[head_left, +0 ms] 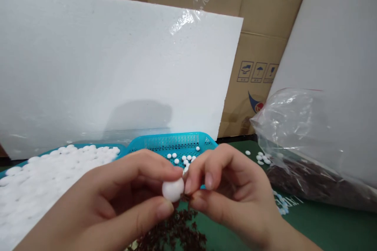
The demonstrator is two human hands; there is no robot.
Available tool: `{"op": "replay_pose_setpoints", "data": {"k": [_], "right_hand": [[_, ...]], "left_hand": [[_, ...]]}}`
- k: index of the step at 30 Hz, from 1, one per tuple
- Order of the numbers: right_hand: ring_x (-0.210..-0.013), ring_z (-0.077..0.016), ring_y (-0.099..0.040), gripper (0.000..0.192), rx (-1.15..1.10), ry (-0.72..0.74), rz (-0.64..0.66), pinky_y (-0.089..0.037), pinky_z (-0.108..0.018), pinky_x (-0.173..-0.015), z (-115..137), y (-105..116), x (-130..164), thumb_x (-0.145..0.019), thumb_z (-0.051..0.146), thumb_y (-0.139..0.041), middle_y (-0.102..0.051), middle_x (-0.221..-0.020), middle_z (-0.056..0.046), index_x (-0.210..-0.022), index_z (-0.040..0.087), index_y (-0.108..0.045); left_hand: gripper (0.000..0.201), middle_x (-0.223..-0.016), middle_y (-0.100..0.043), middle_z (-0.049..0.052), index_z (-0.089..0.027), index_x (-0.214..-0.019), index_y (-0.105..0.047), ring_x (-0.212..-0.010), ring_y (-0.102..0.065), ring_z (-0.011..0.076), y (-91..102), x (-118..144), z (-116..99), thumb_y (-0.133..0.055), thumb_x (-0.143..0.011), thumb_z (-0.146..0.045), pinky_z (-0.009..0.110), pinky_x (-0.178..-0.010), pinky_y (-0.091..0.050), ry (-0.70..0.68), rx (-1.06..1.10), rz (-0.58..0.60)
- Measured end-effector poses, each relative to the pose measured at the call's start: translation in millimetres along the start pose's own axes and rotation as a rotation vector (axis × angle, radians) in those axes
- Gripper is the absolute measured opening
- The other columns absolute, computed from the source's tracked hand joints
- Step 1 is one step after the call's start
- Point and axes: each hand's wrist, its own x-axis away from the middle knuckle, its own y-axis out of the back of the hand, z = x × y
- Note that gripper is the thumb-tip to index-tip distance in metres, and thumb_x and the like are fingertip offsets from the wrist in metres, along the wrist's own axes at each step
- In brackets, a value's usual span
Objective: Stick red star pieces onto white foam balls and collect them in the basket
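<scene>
Between the thumb and fingers of my left hand [114,200] is a small white ball [171,190], smooth and rounded. My right hand [238,194] is closed in a pinch against the ball's right side, and a tiny dark brown piece [185,197] shows at its fingertips. How far that piece goes into the ball is hidden. Below both hands lies a loose heap of small dark brown pieces [182,231] of the same colour. Just behind the hands stands a blue plastic basket [165,140] with several white balls [176,160] inside, partly covered by my fingers.
Many white balls [38,200] fill a blue tray [85,146] on the left. At right, a clear plastic bag [297,125] holds brown material [312,184]; several white balls [260,157] lie beside it on the green mat [332,227]. White boards [88,66] and cardboard [265,11] stand behind.
</scene>
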Motion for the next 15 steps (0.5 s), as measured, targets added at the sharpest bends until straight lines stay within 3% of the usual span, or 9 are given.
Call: {"op": "replay_pose_setpoints", "data": {"k": [7, 15], "right_hand": [[-0.047, -0.0054, -0.047, 0.026, 0.047, -0.038, -0.048, -0.04, -0.016, -0.046, 1.7, -3.8, -2.3, -0.049, 0.021, -0.063, -0.046, -0.053, 0.004, -0.057, 0.021, -0.038], [-0.045, -0.0053, -0.044, 0.023, 0.048, -0.022, -0.047, -0.039, -0.015, -0.043, -4.1, -4.1, -3.6, -0.056, 0.011, -0.054, -0.044, -0.052, 0.005, -0.059, 0.021, -0.033]], "left_hand": [[0.018, -0.063, -0.053, -0.008, -0.037, -0.071, -0.057, -0.059, -0.047, 0.0085, 4.5, -0.7, 4.1, -0.05, -0.06, -0.025, 0.015, -0.055, -0.037, -0.157, -0.297, -0.046], [0.02, -0.06, -0.054, -0.008, -0.036, -0.069, -0.059, -0.054, -0.048, 0.0091, 4.4, -4.1, 5.6, -0.052, -0.058, -0.021, 0.016, -0.051, -0.037, -0.299, -0.375, -0.077]]}}
